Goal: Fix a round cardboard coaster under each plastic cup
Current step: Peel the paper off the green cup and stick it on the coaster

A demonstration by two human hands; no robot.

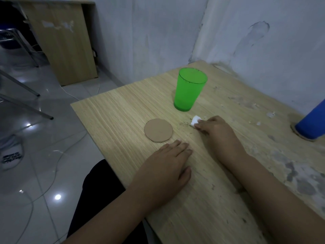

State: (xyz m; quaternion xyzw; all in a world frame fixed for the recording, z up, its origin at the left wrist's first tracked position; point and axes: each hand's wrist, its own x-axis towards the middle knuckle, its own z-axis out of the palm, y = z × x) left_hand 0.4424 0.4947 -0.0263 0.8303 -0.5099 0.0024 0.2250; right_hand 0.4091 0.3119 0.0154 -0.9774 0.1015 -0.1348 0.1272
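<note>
head view: right hand (213, 128) pinches a white pad (195, 121), maybe tape; cardboard coaster (158, 130) lies just left; left hand (168, 162) flat, fingers straight.

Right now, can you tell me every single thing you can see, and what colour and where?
green cup: one, green, upright at the table's far side
blue cup: one, blue, right edge, standing on a cardboard disc
coaster: one, brown, flat on the table, near the green cup
white piece: one, white, under the right fingertips
table: one, light wood, stained on the right
desk: one, light wood, back left
cables: white, on the grey floor
left hand: flat on the table, beside the coaster
right hand: pinching the white piece
</note>
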